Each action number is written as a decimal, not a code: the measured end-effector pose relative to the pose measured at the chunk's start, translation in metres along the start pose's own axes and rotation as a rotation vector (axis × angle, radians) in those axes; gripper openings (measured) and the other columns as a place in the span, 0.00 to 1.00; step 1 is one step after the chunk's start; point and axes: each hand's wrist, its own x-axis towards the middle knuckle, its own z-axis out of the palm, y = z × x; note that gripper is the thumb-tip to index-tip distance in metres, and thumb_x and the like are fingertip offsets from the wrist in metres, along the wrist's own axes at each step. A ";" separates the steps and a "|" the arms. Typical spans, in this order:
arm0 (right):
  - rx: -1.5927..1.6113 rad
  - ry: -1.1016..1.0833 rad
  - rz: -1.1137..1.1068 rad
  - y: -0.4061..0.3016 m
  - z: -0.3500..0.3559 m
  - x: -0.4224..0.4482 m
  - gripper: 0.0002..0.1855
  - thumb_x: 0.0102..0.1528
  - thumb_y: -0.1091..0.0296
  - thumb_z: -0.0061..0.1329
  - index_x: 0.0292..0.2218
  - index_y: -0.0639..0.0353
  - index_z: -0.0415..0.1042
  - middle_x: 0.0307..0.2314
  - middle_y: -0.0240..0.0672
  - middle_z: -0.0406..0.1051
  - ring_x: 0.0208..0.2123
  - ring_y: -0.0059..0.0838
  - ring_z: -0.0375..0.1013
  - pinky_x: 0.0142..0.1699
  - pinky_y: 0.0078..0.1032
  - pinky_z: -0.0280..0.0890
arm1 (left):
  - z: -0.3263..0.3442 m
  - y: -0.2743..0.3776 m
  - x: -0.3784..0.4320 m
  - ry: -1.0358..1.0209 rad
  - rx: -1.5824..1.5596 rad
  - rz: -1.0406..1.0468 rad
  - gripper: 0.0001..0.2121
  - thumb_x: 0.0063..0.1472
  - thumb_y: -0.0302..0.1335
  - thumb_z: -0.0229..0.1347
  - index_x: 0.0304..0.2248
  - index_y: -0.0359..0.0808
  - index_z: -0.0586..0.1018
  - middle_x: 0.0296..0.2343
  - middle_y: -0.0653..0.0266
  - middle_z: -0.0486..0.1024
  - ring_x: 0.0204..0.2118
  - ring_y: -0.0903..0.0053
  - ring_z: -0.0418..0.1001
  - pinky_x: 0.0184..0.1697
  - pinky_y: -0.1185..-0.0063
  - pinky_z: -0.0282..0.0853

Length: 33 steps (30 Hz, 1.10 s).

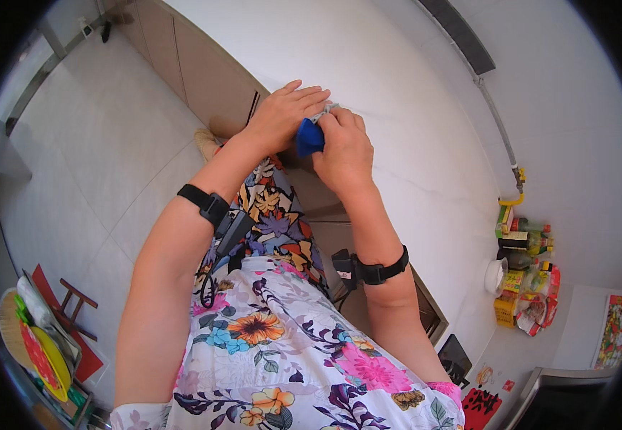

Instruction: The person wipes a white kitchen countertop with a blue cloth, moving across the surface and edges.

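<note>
My right hand (347, 151) grips a small blue object with a grey, cord-like or stringy part (311, 137) over the front edge of the white countertop (391, 86). What exactly it is, I cannot tell, as my fingers cover part of it. Just left of it, my left hand (285, 115) is stretched out, back upward, with its fingers extended. Its fingertips come close to the grey strands; whether they touch is unclear. Below the counter edge are brown cabinet fronts (203, 70).
Bottles (525, 244), packets and a white bowl (496, 277) stand along the wall at right. A gas pipe (496, 118) with a yellow valve runs down the wall. At lower left, a rack (69, 376) holds a yellow basin (55, 363) and a round board. Pale floor tiles (90, 145) lie at left.
</note>
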 end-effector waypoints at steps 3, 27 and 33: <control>0.045 -0.042 0.030 0.013 -0.011 -0.017 0.22 0.38 0.80 0.55 0.39 0.59 0.73 0.46 0.38 0.69 0.50 0.46 0.66 0.51 0.37 0.66 | 0.002 -0.003 -0.001 -0.045 0.080 0.022 0.28 0.48 0.20 0.59 0.52 0.40 0.72 0.56 0.67 0.68 0.59 0.73 0.64 0.65 0.66 0.54; 0.131 -0.034 -0.019 0.030 -0.023 -0.029 0.21 0.36 0.80 0.55 0.36 0.60 0.74 0.45 0.41 0.70 0.48 0.48 0.67 0.51 0.36 0.66 | -0.004 0.002 0.000 -0.012 0.063 0.025 0.24 0.50 0.20 0.56 0.50 0.39 0.74 0.54 0.67 0.70 0.58 0.74 0.66 0.63 0.66 0.57; 0.088 -0.019 -0.042 0.011 0.005 0.008 0.24 0.34 0.81 0.59 0.37 0.58 0.73 0.45 0.39 0.69 0.48 0.46 0.67 0.50 0.36 0.67 | 0.002 0.000 0.000 0.020 -0.016 -0.031 0.26 0.50 0.21 0.57 0.51 0.39 0.73 0.55 0.67 0.68 0.59 0.73 0.64 0.65 0.67 0.54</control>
